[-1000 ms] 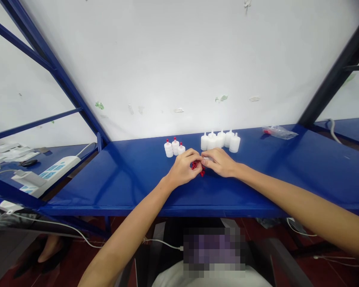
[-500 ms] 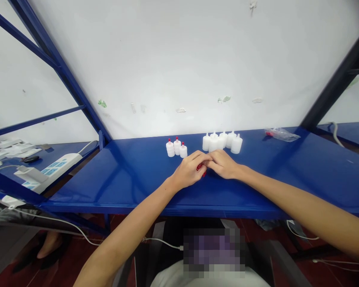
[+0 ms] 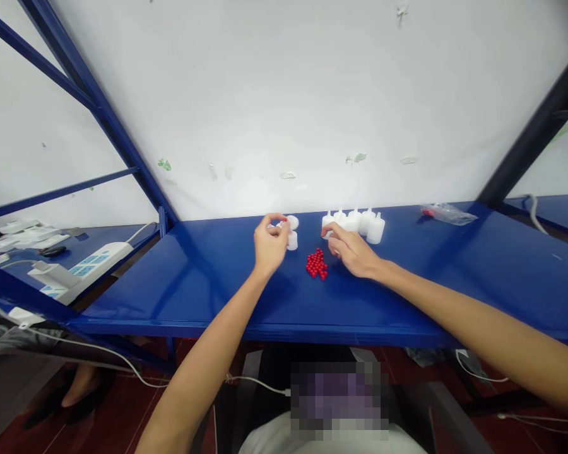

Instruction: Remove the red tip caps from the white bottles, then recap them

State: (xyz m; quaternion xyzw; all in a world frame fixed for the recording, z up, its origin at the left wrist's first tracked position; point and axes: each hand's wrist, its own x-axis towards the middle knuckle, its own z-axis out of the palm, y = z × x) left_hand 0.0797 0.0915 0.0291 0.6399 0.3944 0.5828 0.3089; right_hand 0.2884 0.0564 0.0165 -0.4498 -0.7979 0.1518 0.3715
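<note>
My left hand (image 3: 269,244) is closed on a small white dropper bottle (image 3: 292,222) with a red cap, over the group of capped bottles at the left. The bottle is tilted, its base towards the right. Just below it stands another white bottle (image 3: 292,241); my fingers hide most of the others. My right hand (image 3: 353,251) is open, fingers bent and slightly apart, in front of several uncapped white bottles (image 3: 375,229). Whether it touches the nearest one, I cannot tell. Between my hands lies a loose pile of small red caps (image 3: 317,264).
The blue tabletop (image 3: 208,271) runs along a white wall. A clear plastic bag (image 3: 449,213) with something red inside lies at the back right. Blue frame posts (image 3: 108,132) rise at the sides. A white power strip (image 3: 82,271) lies at the left.
My hands were together over the red caps and have parted. The left moved left to the capped bottles and holds one; the right stayed nearly in place and opened. The cap pile is uncovered.
</note>
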